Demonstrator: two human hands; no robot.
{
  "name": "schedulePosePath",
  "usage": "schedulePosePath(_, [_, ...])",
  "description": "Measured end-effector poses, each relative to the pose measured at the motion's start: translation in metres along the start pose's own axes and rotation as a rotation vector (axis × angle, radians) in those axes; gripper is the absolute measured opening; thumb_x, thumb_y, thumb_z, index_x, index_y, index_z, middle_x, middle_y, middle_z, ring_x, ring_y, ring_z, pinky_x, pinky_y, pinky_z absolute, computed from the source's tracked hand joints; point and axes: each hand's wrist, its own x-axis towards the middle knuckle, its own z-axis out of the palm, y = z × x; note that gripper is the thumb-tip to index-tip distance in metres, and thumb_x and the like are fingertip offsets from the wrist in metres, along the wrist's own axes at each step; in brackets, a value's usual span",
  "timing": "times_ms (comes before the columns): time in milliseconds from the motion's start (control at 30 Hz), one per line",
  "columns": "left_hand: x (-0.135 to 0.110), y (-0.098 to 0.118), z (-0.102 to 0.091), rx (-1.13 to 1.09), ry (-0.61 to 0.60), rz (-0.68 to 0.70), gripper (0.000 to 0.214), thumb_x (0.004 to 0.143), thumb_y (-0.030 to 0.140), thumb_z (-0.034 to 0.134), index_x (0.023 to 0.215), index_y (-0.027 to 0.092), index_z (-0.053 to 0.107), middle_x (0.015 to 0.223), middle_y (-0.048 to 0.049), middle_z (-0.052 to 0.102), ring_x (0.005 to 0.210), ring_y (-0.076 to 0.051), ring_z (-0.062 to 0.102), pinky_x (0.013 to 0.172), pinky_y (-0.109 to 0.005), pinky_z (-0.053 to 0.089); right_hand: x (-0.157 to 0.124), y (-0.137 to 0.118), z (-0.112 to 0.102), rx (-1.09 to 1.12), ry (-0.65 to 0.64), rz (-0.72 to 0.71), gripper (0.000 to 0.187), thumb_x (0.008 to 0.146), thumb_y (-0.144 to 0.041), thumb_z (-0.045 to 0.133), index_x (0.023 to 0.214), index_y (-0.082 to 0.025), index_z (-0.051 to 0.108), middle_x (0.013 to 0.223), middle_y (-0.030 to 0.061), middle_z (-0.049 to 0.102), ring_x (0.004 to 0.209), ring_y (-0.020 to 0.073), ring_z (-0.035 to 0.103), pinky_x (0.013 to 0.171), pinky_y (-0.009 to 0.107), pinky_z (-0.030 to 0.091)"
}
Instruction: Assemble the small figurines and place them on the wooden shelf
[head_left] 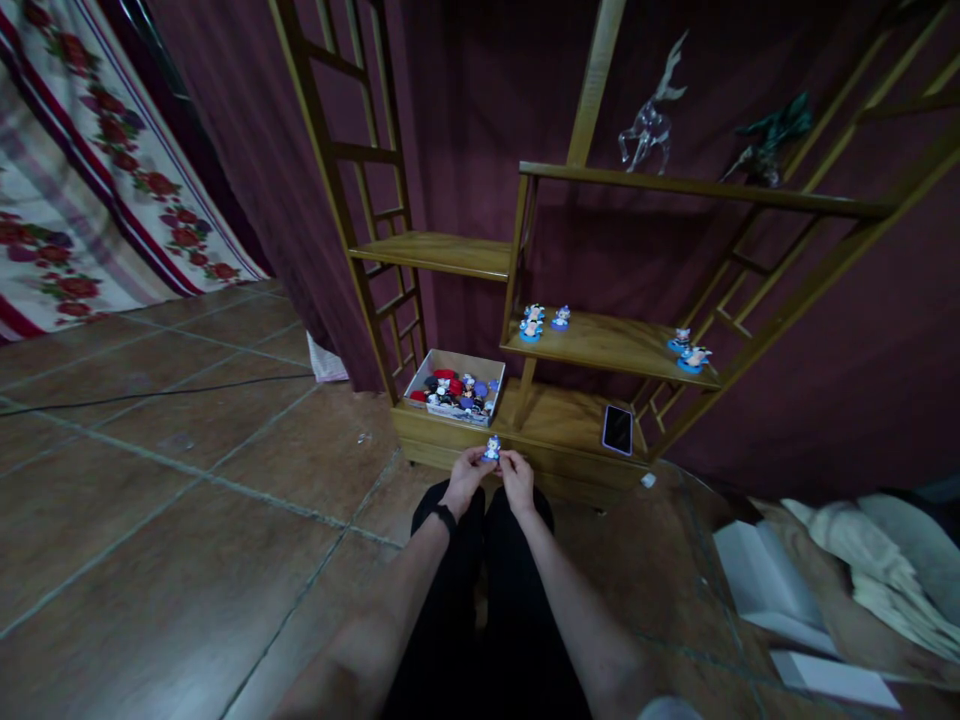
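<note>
Both hands pinch one blue figurine, the left hand closed on its left side and the right hand on its right. Just beyond the fingertips sits one box of toys. One phone lies to their right. Higher up stand a trio and a pair of figures.

Tiled floor, maroon curtain (dim light)
</note>
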Motion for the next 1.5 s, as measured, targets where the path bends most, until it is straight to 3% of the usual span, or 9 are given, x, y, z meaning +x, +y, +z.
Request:
schedulePosePath(200, [0.002, -0.006, 0.003, 0.053, 0.085, 0.058, 0.04, 0.049, 0.018, 0.076, 0.085, 0.013, 0.059, 0.069, -0.0002, 0.062, 0.059, -0.01, 0.055, 0.065, -0.026, 0.046, -0.001, -0.006, -0.002, -0.086, 0.03, -0.041, 0.029, 0.076, -0.035, 0.045, 0.085, -0.022, 0.068, 0.083, 0.002, 0.069, 0.078, 0.0187, 0.062, 0.071, 0.029, 0.05])
schedulePosePath(500, [0.001, -0.009, 0.008, 0.203, 0.16, 0.149, 0.037, 0.051, 0.015, 0.073, 0.084, 0.015, 0.055, 0.076, -0.001, 0.062, 0.062, -0.01, 0.057, 0.063, -0.023, 0.045, -0.001, -0.01, -0.004, -0.172, 0.0, -0.037, 0.027, 0.077, -0.033, 0.045, 0.088, -0.022, 0.067, 0.09, 0.0024, 0.069, 0.085, 0.019, 0.061, 0.083, 0.031, 0.045])
schedulePosePath(733, [-0.009, 0.0, 0.009, 0.424, 0.18, 0.247, 0.029, 0.06, 0.017, 0.067, 0.086, 0.016, 0.054, 0.078, -0.0022, 0.059, 0.064, -0.012, 0.056, 0.066, -0.025, 0.044, 0.001, -0.006, 0.0, -0.188, -0.042, -0.048, 0.027, 0.077, -0.036, 0.046, 0.087, -0.022, 0.068, 0.089, 0.0029, 0.069, 0.083, 0.0185, 0.061, 0.082, 0.029, 0.044])
schedulePosePath(1100, [-0.029, 0.03, -0.006, 0.606, -0.096, 0.341, 0.026, 0.073, 0.013, 0.053, 0.098, 0.021, 0.055, 0.095, -0.007, 0.059, 0.09, -0.019, 0.057, 0.085, -0.032, 0.042, 0.0, -0.007, 0.006, -0.216, -0.071, -0.048, 0.027, 0.077, -0.038, 0.048, 0.088, -0.023, 0.068, 0.086, 0.0021, 0.069, 0.078, 0.018, 0.061, 0.078, 0.029, 0.045])
schedulePosePath(1333, [-0.034, 0.026, -0.01, 0.96, -0.157, 0.387, 0.036, 0.08, 0.016, 0.045, 0.116, 0.019, 0.044, 0.114, -0.0126, 0.051, 0.099, -0.022, 0.056, 0.088, -0.032, 0.041, -0.001, -0.011, 0.006, -0.224, -0.096, -0.038, 0.026, 0.076, -0.038, 0.049, 0.086, -0.023, 0.067, 0.083, 0.0025, 0.069, 0.076, 0.018, 0.061, 0.075, 0.028, 0.046])
schedulePosePath(1500, [-0.035, 0.021, -0.01, 1.054, -0.207, 0.487, 0.044, 0.081, 0.013, 0.041, 0.124, 0.017, 0.035, 0.122, -0.0147, 0.045, 0.111, -0.023, 0.05, 0.093, -0.035, 0.039, -0.002, -0.01, 0.005, -0.243, -0.082, -0.049, 0.027, 0.077, -0.04, 0.048, 0.087, -0.023, 0.066, 0.084, 0.0022, 0.069, 0.077, 0.018, 0.061, 0.075, 0.028, 0.045])
